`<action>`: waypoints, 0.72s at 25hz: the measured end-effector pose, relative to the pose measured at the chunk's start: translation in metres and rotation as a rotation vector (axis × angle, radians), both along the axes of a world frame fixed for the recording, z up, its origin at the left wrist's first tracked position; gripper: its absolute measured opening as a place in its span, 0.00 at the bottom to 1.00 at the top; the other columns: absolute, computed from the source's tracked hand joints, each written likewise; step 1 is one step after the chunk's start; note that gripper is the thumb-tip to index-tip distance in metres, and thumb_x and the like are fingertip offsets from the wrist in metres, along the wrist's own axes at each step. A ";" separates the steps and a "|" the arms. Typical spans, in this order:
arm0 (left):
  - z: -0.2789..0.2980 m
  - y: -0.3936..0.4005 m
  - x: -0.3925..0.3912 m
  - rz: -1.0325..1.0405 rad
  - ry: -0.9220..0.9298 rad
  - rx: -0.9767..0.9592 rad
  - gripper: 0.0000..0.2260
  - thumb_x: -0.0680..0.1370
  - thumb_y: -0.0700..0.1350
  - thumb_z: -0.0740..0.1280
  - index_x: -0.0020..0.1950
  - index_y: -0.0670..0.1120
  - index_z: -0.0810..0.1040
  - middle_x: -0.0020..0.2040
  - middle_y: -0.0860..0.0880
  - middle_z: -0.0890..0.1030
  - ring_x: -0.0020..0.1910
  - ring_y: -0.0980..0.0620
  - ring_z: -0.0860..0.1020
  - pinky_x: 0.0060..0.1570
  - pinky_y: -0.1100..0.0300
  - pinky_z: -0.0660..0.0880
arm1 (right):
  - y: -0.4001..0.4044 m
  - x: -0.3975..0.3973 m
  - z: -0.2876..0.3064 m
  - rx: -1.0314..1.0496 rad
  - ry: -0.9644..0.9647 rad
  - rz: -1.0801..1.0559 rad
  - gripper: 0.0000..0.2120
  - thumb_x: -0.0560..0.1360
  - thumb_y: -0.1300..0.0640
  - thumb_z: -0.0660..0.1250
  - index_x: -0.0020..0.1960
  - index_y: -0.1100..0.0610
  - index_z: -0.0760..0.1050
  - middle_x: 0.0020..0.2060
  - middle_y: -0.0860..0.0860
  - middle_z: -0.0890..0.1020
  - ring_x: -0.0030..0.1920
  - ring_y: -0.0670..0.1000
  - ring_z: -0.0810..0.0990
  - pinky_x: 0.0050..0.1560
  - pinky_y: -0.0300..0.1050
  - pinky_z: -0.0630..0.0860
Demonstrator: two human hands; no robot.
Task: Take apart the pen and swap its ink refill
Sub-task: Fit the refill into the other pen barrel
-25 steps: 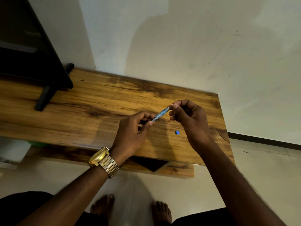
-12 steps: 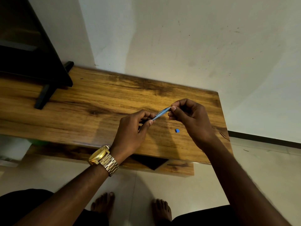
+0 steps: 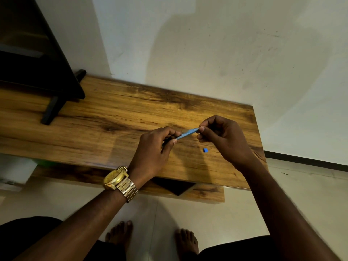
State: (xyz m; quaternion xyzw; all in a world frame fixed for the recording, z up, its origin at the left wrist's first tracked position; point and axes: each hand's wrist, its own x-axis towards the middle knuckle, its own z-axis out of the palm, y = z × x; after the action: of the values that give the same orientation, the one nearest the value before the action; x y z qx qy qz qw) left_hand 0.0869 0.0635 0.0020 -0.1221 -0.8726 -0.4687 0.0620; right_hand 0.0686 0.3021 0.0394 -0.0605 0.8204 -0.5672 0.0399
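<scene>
A slim blue pen (image 3: 187, 133) is held in the air above the wooden table (image 3: 116, 119), tilted up to the right. My left hand (image 3: 154, 149) grips its lower left end, which is hidden by the fingers. My right hand (image 3: 224, 136) pinches the upper right end between thumb and fingertips. A small blue cap piece (image 3: 205, 150) lies on the table just below my right hand, apart from both hands.
A black TV (image 3: 32, 59) stands on its foot (image 3: 51, 112) at the table's left end. The white wall runs behind the table. The table's right edge is close to my right hand. My bare feet (image 3: 150, 240) stand on the tiled floor below.
Both hands stay on the pen in nearly the same place. My right hand's fingertips have shifted slightly on the pen's end. The blue piece has not moved.
</scene>
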 end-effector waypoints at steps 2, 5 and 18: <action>-0.001 0.000 0.000 -0.022 0.025 -0.040 0.10 0.83 0.40 0.72 0.63 0.48 0.85 0.58 0.54 0.88 0.57 0.61 0.84 0.54 0.76 0.75 | 0.005 -0.001 -0.001 0.068 -0.008 0.033 0.05 0.82 0.61 0.73 0.56 0.61 0.83 0.46 0.57 0.89 0.47 0.54 0.90 0.52 0.50 0.87; -0.002 -0.001 0.001 -0.040 0.022 -0.042 0.10 0.82 0.40 0.73 0.63 0.48 0.86 0.58 0.54 0.88 0.56 0.61 0.84 0.54 0.78 0.74 | 0.012 0.000 0.002 -0.022 -0.099 0.070 0.05 0.81 0.63 0.73 0.55 0.64 0.84 0.46 0.60 0.89 0.47 0.58 0.90 0.51 0.49 0.87; -0.003 -0.001 -0.002 -0.016 -0.139 0.147 0.16 0.87 0.41 0.65 0.74 0.52 0.76 0.54 0.56 0.86 0.53 0.60 0.86 0.57 0.51 0.86 | 0.046 -0.004 -0.014 0.631 -0.083 -0.136 0.03 0.79 0.57 0.77 0.51 0.50 0.86 0.44 0.47 0.88 0.42 0.42 0.85 0.46 0.38 0.80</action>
State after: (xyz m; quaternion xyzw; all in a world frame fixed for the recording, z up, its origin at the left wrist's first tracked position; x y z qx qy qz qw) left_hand 0.0848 0.0624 -0.0005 -0.0914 -0.8372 -0.5392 0.0066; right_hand 0.0648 0.3479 0.0255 0.0330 0.9555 -0.2885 0.0521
